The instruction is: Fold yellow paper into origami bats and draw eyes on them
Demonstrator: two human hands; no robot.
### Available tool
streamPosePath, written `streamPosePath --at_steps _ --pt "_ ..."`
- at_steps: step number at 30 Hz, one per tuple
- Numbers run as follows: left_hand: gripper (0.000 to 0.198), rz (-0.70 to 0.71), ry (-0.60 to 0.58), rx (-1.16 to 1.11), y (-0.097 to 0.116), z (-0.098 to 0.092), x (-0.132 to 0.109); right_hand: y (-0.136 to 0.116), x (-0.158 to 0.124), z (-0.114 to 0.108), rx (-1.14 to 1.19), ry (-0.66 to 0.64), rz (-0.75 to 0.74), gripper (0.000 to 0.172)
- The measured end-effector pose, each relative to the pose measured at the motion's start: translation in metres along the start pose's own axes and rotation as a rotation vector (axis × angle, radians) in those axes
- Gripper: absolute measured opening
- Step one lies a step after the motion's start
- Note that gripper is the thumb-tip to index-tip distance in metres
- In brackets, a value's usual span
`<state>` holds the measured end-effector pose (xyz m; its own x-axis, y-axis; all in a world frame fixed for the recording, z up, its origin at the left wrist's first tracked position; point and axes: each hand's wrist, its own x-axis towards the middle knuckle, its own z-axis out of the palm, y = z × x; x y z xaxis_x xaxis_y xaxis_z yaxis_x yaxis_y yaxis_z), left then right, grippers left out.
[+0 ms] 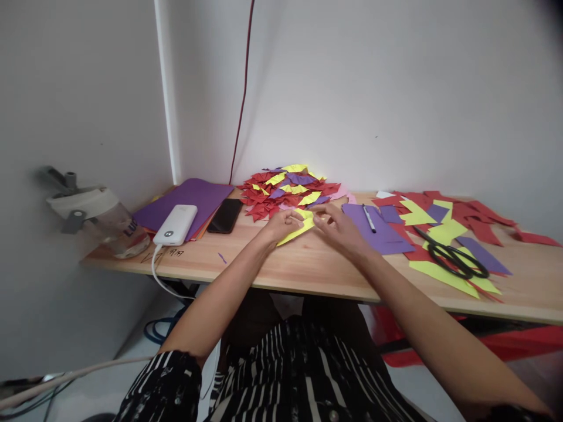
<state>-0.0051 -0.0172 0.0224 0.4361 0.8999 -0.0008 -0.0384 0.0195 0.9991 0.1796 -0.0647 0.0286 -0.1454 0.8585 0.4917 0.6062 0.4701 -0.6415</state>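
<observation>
A piece of yellow paper (295, 235) lies between my two hands, low over the wooden table. My left hand (284, 225) has its fingers closed on the left side of the paper. My right hand (334, 225) pinches the paper's right side, thumb and fingertips bent in towards it. Just behind my hands rises a heap of folded red, yellow, purple and pink paper pieces (285, 190). Close to my right hand lies a purple sheet (387, 237) with a pen (369, 218) on it.
Black-handled scissors (457, 261) rest on yellow, red and purple scraps (444, 231) at the right. A phone (225, 215), a white power bank (176, 225) with a cable, purple sheets (189, 190) and a clear bottle (116, 225) stand or lie at the left. A wall closes the back.
</observation>
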Motion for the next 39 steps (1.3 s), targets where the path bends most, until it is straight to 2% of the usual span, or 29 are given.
streamPosePath --at_steps 3,6,12,22,29,39 --pt "0.019 0.019 0.010 0.016 0.003 -0.001 0.000 -0.001 -0.002 0.001 0.016 -0.110 0.005 0.032" --pt "0.023 0.029 0.008 0.014 0.003 -0.003 0.001 0.003 -0.001 0.003 0.052 -0.152 0.041 0.031" --pt "0.029 0.027 -0.018 -0.047 -0.001 -0.011 0.004 0.014 0.002 0.006 0.090 -0.154 0.047 0.030" --pt "0.033 -0.022 -0.058 -0.099 -0.001 -0.012 0.002 0.008 -0.001 0.005 0.081 -0.185 0.033 0.023" --pt "0.034 -0.036 -0.081 -0.094 -0.002 -0.014 0.002 0.013 0.001 0.005 0.141 -0.220 0.047 0.032" --pt "0.038 -0.071 -0.149 -0.139 0.000 -0.014 0.002 0.019 0.004 0.006 0.166 -0.278 0.005 0.032"
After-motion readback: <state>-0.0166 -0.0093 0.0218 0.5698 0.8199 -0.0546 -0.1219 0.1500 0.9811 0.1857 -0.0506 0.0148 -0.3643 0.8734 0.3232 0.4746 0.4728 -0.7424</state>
